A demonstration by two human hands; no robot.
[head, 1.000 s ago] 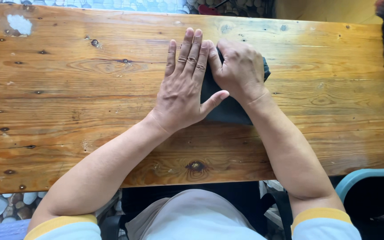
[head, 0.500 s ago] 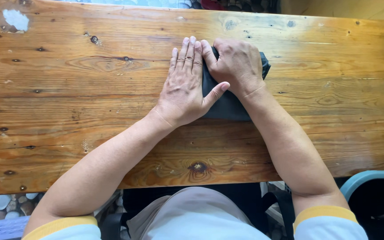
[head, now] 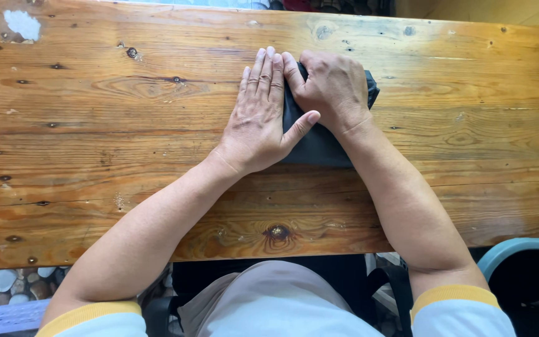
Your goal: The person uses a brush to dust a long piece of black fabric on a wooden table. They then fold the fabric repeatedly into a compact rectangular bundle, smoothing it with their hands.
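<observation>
Short white sleeves with yellow cuffs [head: 450, 293] are worn on both bare arms, and light grey trousers [head: 269, 299] are seen below.

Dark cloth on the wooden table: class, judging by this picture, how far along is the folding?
Done: the dark cloth already lies as a small, compact packet on the wooden table. In hand: the left hand presses flat on its left part, and the right hand bears down on its top right. Left: the hands are not yet lifted off; whether another fold is due cannot be told.
</observation>
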